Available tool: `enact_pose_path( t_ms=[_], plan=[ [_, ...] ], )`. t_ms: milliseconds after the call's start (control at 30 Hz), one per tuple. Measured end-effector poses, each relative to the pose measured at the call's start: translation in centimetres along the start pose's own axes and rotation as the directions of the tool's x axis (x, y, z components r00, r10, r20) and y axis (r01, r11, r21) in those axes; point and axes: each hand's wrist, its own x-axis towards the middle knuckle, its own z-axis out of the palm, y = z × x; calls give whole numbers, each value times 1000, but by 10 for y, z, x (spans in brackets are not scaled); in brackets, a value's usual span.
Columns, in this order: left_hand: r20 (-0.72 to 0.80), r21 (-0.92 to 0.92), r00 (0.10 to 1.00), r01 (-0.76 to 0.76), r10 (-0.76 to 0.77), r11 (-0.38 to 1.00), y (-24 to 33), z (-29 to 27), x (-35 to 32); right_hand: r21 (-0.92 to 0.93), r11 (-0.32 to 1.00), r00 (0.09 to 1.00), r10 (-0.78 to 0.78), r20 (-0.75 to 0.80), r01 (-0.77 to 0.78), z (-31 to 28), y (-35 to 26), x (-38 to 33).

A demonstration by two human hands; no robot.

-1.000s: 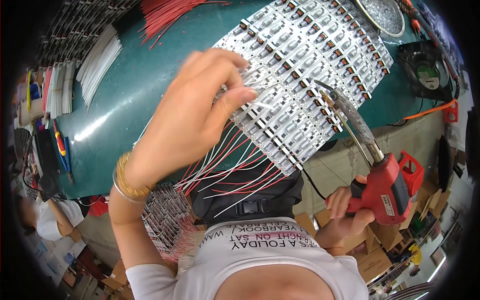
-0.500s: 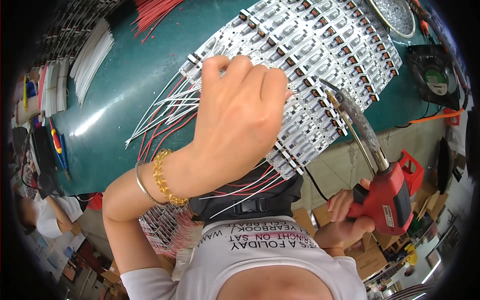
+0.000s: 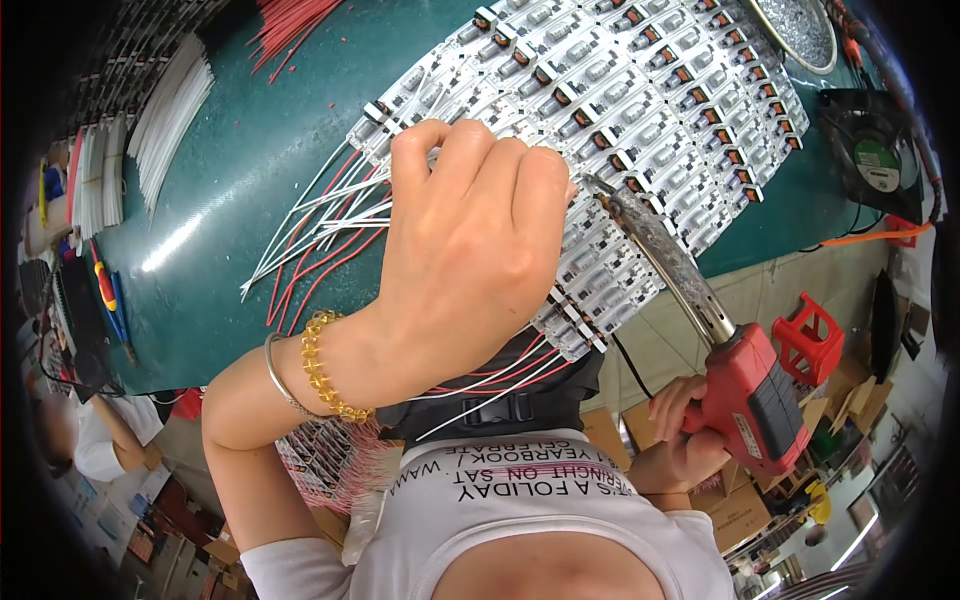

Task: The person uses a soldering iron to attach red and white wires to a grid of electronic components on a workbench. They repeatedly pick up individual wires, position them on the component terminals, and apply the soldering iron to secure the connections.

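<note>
Head view: a panel of small white circuit boards (image 3: 620, 110) is laid on a green bench mat (image 3: 240, 190).
Left hand (image 3: 470, 250): curled and pressed down on the near edge of the panel; what is pinched under the fingers cannot be told.
Right hand (image 3: 685, 430): closed around the red grip of a soldering gun (image 3: 745, 385), whose tip is held at the panel edge just beside the left knuckles.
Wires: red and white leads (image 3: 320, 220) are fanned out leftward from under the hand.
Burn risk: the knuckles could be touched by the hot tip.
Joint risk: a lead could be shifted if the panel slides.
</note>
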Motion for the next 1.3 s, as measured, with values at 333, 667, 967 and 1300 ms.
enact_pose_path(
  t_ms=[333,667,967,1300],
  plan=[
    [-12,-12,1000,4,-4,1000,1,-2,0,-1,990,988,-140,62,140,-14,13,-6],
    [-59,-10,998,-7,6,1000,1,0,1,77,996,999,-37,-27,39,-12,8,-11],
    [8,-119,1000,10,-9,993,7,-1,4,45,995,995,-90,-46,92,-22,17,-20],
    [5,-113,1000,5,-5,994,7,0,2,-43,994,995,-103,-15,102,-5,1,-11]
  ],
)
